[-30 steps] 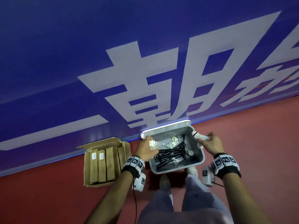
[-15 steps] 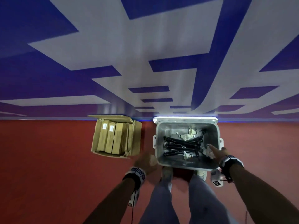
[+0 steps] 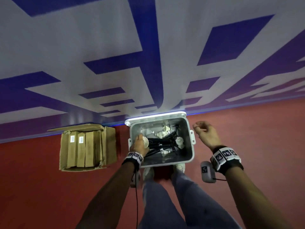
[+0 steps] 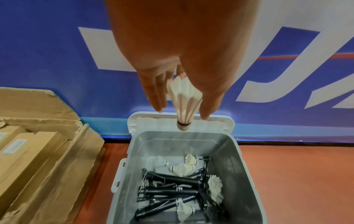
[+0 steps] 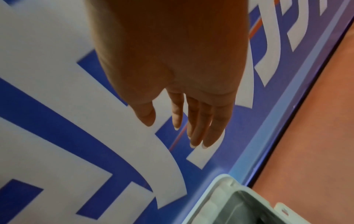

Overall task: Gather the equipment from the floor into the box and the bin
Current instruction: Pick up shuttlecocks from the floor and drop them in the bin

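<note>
A white feathered shuttlecock (image 4: 184,100) hung cork-down between the thumb and fingers of the left hand (image 4: 178,50), directly above the open gray plastic bin (image 4: 243,174). The fingers (image 4: 155,94) pointed down and lay almost straight beside the feathers; whether they were pinching the shuttlecock or letting it go could not be told. In the head view the left hand (image 3: 139,144) sat over the bin's (image 3: 189,141) left side, with the shuttlecock (image 3: 145,141) showing as a pale shape at its fingertips.

Inside the bin lay several black tubular pieces (image 4: 172,191) in a loose pile, with 5 more white shuttlecocks (image 4: 182,168) scattered on and around them. The bin's white lid (image 4: 180,119) stood open at the far side, against the wall.

The right hand (image 3: 205,134) hovered just outside the bin's right wall, holding nothing. The right wrist view showed its fingers (image 5: 199,121) hanging loose and nearly straight, thumb apart, and only a corner of the bin (image 5: 226,201) below it.

To the left of the bin, near it but not touching, an open cardboard box (image 3: 109,146) sat on the red floor (image 3: 33,187). It held long brown cartons (image 3: 89,149) packed side by side, 2 of them with small white labels. The left wrist view showed the box's (image 4: 63,174) torn, crumpled edge, which the head view did not make clear.

Behind both containers rose a blue wall (image 3: 49,90) with large white lettering. Only the head view showed the person's legs (image 3: 165,200) and shoes (image 3: 148,173) right at the bin's near edge, and marked bands (image 3: 225,157) on both wrists.
</note>
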`<state>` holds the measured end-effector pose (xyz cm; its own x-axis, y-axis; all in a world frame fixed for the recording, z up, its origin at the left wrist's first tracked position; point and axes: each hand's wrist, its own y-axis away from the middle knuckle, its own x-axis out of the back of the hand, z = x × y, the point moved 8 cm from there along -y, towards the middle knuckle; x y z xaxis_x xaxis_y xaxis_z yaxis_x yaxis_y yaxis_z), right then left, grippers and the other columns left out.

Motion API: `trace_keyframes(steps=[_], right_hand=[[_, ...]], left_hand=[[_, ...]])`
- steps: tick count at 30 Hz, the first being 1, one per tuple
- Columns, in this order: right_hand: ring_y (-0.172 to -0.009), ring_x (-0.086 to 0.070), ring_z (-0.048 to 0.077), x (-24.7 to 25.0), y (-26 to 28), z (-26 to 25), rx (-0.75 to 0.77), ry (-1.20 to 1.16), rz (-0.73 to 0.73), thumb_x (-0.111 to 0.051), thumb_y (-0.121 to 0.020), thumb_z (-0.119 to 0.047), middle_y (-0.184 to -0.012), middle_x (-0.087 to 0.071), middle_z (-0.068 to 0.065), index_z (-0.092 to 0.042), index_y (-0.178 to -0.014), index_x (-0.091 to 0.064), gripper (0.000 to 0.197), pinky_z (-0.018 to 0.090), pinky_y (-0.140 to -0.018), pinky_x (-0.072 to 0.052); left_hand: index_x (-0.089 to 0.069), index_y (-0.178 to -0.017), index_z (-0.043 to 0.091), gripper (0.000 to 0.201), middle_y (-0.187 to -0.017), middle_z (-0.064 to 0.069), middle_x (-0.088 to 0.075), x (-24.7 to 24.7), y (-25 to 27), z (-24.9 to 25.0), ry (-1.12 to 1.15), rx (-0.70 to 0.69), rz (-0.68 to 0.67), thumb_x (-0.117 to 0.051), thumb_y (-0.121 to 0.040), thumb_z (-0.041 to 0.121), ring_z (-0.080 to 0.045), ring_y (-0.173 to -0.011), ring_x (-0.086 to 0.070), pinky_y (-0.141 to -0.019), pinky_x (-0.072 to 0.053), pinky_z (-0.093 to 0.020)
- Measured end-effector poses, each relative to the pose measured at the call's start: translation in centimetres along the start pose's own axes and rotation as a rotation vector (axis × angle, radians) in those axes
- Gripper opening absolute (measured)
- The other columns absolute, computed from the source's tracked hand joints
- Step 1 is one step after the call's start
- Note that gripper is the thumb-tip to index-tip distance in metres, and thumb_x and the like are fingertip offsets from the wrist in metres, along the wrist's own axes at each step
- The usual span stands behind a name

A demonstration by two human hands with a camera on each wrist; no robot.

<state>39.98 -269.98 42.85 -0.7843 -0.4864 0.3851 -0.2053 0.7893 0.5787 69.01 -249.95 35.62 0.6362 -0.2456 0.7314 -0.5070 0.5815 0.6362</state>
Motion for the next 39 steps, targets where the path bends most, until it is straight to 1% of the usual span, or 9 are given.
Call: trace_keyframes(steps=[3,6,13,16,21,25,29,35,39], right_hand=[[-0.087,-0.064,0.016,1.7,2.3,-0.4,0.038,0.008,0.034,-0.069,-0.098,-0.025,-0.100,-0.067,0.002,-0.015,-0.118,-0.064,0.023,0.016,-0.069,-0.046],[-0.093,-0.066,0.022,2.0,4.2,-0.8,0.040,0.034,0.015,-0.069,-0.097,-0.026,-0.103,-0.069,0.004,-0.013,-0.119,-0.064,0.026,0.015,-0.068,-0.046],[-0.096,-0.068,0.025,0.0,8.3,-6.3,0.119,0.133,-0.129,-0.070,-0.097,-0.033,-0.108,-0.071,0.007,-0.013,-0.118,-0.064,0.030,0.039,-0.087,-0.056],[-0.099,-0.069,0.025,-2.3,10.6,-11.4,0.224,0.155,-0.189,-0.072,-0.093,-0.044,-0.106,-0.071,0.004,-0.018,-0.115,-0.065,0.035,0.043,-0.093,-0.056],[-0.106,-0.064,0.015,-9.4,17.7,-22.0,0.493,0.272,-0.382,-0.070,-0.094,-0.043,-0.115,-0.067,-0.001,-0.021,-0.125,-0.064,0.038,0.027,-0.089,-0.048],[-0.112,-0.062,0.013,-17.0,27.4,-29.2,0.765,0.335,-0.543,-0.073,-0.093,-0.042,-0.121,-0.067,-0.001,-0.020,-0.126,-0.064,0.041,0.031,-0.099,-0.050],[-0.108,-0.064,0.011,-25.3,40.5,-31.8,1.009,0.415,-0.743,-0.072,-0.092,-0.045,-0.118,-0.068,-0.003,-0.027,-0.122,-0.064,0.035,0.034,-0.100,-0.051],[-0.114,-0.058,-0.009,-33.8,61.2,-27.7,1.225,0.285,-0.933,-0.072,-0.094,-0.038,-0.120,-0.068,-0.017,-0.028,-0.120,-0.068,0.028,0.010,-0.096,-0.044],[-0.112,-0.064,0.001,-38.2,73.1,-23.8,1.276,0.128,-1.084,-0.071,-0.096,-0.036,-0.117,-0.069,-0.017,-0.030,-0.120,-0.067,0.025,0.029,-0.091,-0.056]], left_hand=[[-0.019,-0.160,0.016,0.102,-0.162,-0.012,-0.028,0.6,-1.2,1.5,-0.012,0.023,-0.005,-0.083,-0.080,0.021,-0.038,-0.141,-0.046,-0.111,-0.047,-0.046],[-0.013,-0.163,0.014,0.105,-0.168,-0.012,-0.022,1.3,-0.2,2.6,0.069,0.004,-0.030,-0.081,-0.084,0.023,-0.034,-0.150,-0.035,-0.120,-0.037,-0.043],[-0.036,-0.151,0.019,0.077,-0.127,-0.003,-0.063,9.7,10.7,2.8,0.457,-0.018,0.195,-0.079,-0.087,0.019,-0.024,-0.113,-0.065,-0.096,-0.053,-0.033],[-0.049,-0.139,0.020,0.059,-0.112,0.006,-0.062,14.2,16.9,1.2,0.562,-0.054,0.301,-0.079,-0.088,0.020,-0.015,-0.108,-0.064,-0.093,-0.053,-0.030],[-0.058,-0.131,0.025,0.048,-0.117,0.015,-0.067,22.4,28.4,-4.1,0.670,-0.099,0.578,-0.080,-0.088,0.020,0.003,-0.107,-0.062,-0.093,-0.052,-0.021],[-0.056,-0.116,0.046,0.044,-0.108,0.030,-0.067,27.2,38.8,-10.3,0.680,-0.096,0.801,-0.080,-0.088,0.021,0.002,-0.101,-0.065,-0.090,-0.053,-0.019],[-0.058,-0.130,0.029,0.047,-0.111,0.015,-0.068,27.7,50.2,-18.2,0.640,-0.012,0.983,-0.079,-0.088,0.030,-0.004,-0.098,-0.066,-0.087,-0.056,-0.028],[-0.058,-0.131,0.024,0.044,-0.115,0.012,-0.068,23.8,68.6,-28.9,0.608,0.183,1.238,-0.075,-0.092,0.033,-0.004,-0.105,-0.065,-0.092,-0.052,-0.027],[-0.055,-0.134,0.026,0.045,-0.117,0.014,-0.067,19.2,79.7,-34.2,0.653,0.315,1.410,-0.075,-0.093,0.030,-0.008,-0.108,-0.066,-0.089,-0.054,-0.029]])
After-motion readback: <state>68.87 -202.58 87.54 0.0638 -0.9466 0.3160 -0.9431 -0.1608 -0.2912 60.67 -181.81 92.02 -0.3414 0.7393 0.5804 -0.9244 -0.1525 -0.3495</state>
